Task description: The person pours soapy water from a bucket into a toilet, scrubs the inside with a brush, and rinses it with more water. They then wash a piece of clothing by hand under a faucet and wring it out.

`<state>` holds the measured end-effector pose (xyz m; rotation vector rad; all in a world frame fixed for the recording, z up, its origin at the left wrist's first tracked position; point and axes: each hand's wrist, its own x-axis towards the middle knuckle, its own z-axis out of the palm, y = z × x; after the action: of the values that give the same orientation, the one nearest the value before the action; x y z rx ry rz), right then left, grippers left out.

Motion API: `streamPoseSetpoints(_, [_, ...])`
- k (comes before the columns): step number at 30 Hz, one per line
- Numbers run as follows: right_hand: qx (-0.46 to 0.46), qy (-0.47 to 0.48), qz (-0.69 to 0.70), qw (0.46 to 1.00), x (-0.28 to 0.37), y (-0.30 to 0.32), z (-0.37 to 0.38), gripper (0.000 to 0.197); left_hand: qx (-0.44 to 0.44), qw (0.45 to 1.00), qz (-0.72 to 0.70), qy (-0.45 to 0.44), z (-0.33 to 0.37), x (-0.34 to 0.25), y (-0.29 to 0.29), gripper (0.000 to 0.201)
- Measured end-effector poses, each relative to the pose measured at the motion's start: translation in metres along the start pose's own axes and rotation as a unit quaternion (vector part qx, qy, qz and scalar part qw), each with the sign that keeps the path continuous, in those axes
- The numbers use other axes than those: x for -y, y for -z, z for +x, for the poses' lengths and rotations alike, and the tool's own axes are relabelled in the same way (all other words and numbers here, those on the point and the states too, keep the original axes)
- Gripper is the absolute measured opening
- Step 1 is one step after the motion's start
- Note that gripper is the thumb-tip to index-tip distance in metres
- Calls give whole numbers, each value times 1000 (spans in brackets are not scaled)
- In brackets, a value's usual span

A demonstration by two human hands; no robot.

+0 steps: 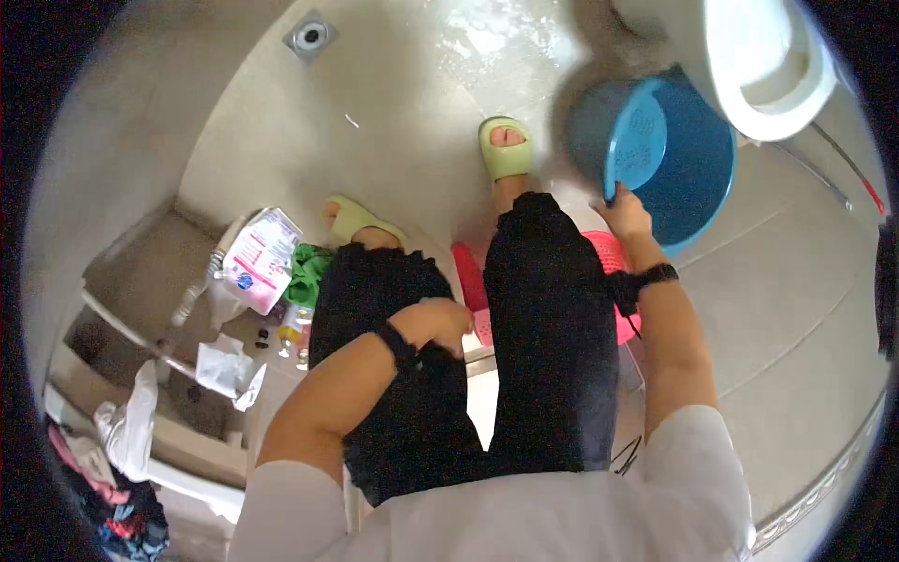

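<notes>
Clutching the blue bucket [695,169] rim, the right hand [627,215] is likely steadying it, while the left hand [447,323] is half-curling over dark trousers [552,365], contents unclear.

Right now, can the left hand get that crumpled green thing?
Probably not straight across: the left leg in black trousers seems to lie between the left hand and the crumpled green thing. Lifted over the leg, the hand might.
</notes>
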<state>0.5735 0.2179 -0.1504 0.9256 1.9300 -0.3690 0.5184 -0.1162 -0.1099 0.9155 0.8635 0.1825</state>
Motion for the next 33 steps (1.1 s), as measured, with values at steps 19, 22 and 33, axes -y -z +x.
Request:
streamPoseSetpoints(19, [-122,289,173,934,114,65,48,19,6,1000,-4,-13,201,119,-25,72])
streamPoseSetpoints(22, [-105,291,196,931,127,72,54,17,70,997,-7,-11,174,146,2,61])
streamPoseSetpoints(33, [-215,423,179,862,212,129,27,17,1,991,122,49,81,179,106,63])
